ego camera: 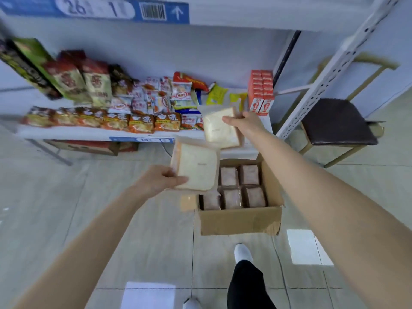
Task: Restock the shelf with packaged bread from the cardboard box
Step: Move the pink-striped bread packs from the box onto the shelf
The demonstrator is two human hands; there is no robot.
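My left hand (159, 178) grips a clear pack of white sliced bread (196, 167) by its left edge, above the open cardboard box (240, 217) on the floor. My right hand (246, 123) holds a second bread pack (219, 128) by its top right corner, at the front right edge of the low white shelf (89, 134). Inside the box several wrapped bread packs (233, 189) stand on edge in rows.
The shelf carries rows of snack bags (142, 103) and red-white cartons (260, 92) at its right end. A dark-seated stool (336, 122) stands right of the perforated shelf upright (330, 70). Another cardboard box (89, 147) lies under the shelf. My shoes and leg (245, 273) are near the box.
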